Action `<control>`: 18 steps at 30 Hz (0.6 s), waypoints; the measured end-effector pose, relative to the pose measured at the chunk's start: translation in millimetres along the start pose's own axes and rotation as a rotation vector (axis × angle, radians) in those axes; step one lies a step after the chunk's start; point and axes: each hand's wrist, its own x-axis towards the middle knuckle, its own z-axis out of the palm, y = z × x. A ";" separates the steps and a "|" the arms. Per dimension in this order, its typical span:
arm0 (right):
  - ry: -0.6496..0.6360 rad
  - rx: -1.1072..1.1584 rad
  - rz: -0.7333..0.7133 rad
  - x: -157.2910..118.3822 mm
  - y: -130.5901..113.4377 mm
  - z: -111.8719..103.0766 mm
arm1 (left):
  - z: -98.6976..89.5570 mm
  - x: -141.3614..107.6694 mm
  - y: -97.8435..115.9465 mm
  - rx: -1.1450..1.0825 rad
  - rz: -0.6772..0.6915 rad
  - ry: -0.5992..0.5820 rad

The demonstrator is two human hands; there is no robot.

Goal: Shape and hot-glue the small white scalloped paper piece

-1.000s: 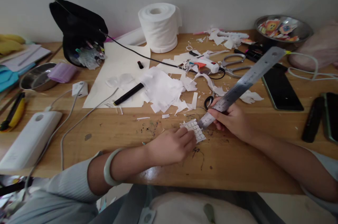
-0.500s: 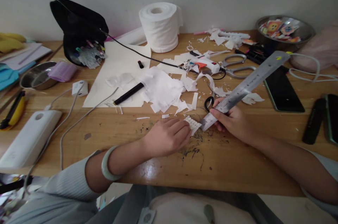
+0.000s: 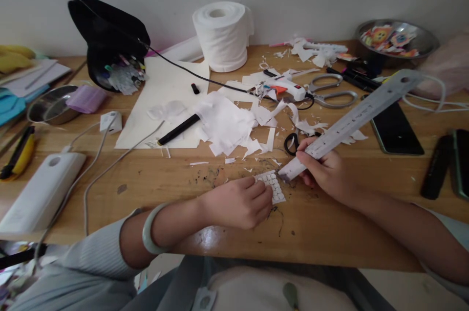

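Note:
My left hand (image 3: 240, 202) is closed on a small white piece (image 3: 274, 187) covered with rows of dark-outlined rounded shapes, low over the wooden table. Its fingers hide the left part of the piece. My right hand (image 3: 328, 171) grips a metal ruler (image 3: 344, 127) near its lower end. The ruler slants up to the right, and its smudged lower tip is close to the piece's upper right corner. Dark scribbles and specks mark the table around the piece. Black-handled scissors (image 3: 292, 144) lie just left of my right fingers.
Torn white paper (image 3: 229, 122), a glue gun (image 3: 291, 89) and grey scissors (image 3: 335, 99) lie beyond my hands. A tissue roll (image 3: 222, 39) stands behind. A phone (image 3: 397, 127) is at the right, a power bank (image 3: 44, 191) and cables at the left, a bowl (image 3: 428, 44) back right.
My left hand has moved slightly right and nearer to me with the piece, which shows more of its face. The ruler has shifted to the right and turned, its top end now farther right.

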 end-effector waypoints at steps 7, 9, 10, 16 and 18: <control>-0.081 -0.067 0.012 -1.4 -1.7 0.4 | -0.5 1.4 0.1 -0.017 -0.049 -0.044; -0.091 -0.070 0.011 -0.8 -1.9 0.1 | 0.3 0.5 0.3 -0.015 -0.053 -0.046; -0.092 -0.069 0.010 -0.5 -1.9 0.0 | 0.7 0.1 0.4 -0.012 -0.057 -0.048; -0.139 -0.070 0.010 -0.8 -0.2 -0.6 | 1.7 -0.3 0.4 -0.004 -0.059 -0.071; -0.158 -0.086 0.003 -1.1 0.5 -0.9 | 1.9 -0.2 0.5 -0.005 -0.061 -0.066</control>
